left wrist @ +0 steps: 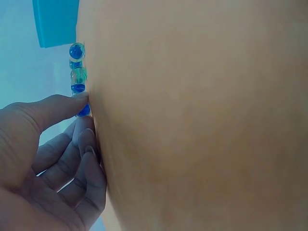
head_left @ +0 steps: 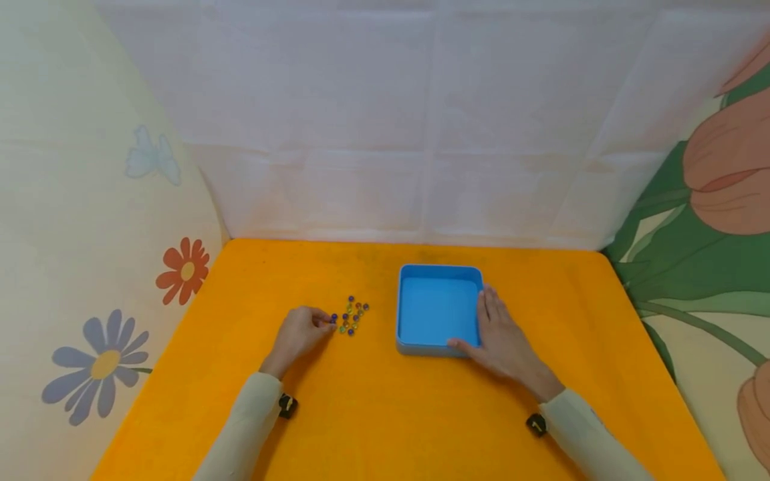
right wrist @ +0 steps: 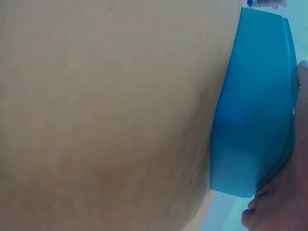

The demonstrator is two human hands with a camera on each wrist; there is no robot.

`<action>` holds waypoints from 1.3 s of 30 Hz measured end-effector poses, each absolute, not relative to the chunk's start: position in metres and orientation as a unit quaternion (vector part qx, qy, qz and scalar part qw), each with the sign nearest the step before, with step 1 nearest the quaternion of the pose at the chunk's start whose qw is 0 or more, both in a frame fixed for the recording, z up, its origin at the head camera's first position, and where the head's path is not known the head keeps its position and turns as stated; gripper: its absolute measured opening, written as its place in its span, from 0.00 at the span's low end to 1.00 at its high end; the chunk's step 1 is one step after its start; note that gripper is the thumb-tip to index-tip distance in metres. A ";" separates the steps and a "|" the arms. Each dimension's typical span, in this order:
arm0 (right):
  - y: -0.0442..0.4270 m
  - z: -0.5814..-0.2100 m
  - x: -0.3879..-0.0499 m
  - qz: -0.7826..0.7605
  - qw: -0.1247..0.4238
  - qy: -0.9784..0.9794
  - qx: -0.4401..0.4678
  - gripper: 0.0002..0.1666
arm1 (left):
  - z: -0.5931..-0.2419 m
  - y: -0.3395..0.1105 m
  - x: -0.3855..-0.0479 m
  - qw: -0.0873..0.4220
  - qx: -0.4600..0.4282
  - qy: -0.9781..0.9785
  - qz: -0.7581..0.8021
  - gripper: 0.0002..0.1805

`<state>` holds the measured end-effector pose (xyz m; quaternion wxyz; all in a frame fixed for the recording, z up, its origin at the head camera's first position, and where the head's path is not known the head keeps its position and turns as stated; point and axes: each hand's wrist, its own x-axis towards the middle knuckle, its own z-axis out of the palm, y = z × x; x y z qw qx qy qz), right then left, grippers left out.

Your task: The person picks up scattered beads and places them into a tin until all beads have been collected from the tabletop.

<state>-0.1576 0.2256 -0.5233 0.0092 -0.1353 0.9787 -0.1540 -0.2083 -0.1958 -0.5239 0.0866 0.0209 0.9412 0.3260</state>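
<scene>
At twelve o'clock in the head view, a whitish sheet [head_left: 337,100] makes the back wall; its fold creases run upright and across, and the light on it looks soft; below it, toward six o'clock, the counter [head_left: 385,414] is bright orange, with rounded far corners; the pale left hanging [head_left: 54,214] stands at nine o'clock; it bears a faint blue butterfly [head_left: 155,160] between nine and ten, a red flower [head_left: 188,270] at nine and a violet-blue flower [head_left: 105,365] at eight, both yellow in the centre; at three o'clock the cream right hanging [head_left: 704,381] shows broad green leaves [head_left: 698,254], with a large pinkish-orange tulip [head_left: 730,160] between two and three; another similar bloom [head_left: 756,414] is cut by the picture edge near four.
</scene>
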 end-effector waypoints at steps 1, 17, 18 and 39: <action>0.226 -0.523 -0.158 -0.154 0.010 0.979 -0.134 0.72 | -0.524 -0.195 -0.209 0.087 0.022 0.941 0.326 0.12; 0.224 -0.527 -0.158 -0.159 0.014 0.978 -0.132 0.72 | -0.520 -0.202 -0.211 0.088 0.019 0.926 0.367 0.09; 0.224 -0.527 -0.158 -0.160 0.014 0.978 -0.131 0.72 | -0.520 -0.203 -0.211 0.090 0.021 0.925 0.369 0.09; 0.225 -0.528 -0.158 -0.177 0.016 0.975 -0.131 0.72 | -0.513 -0.196 -0.212 0.072 0.018 0.917 0.393 0.11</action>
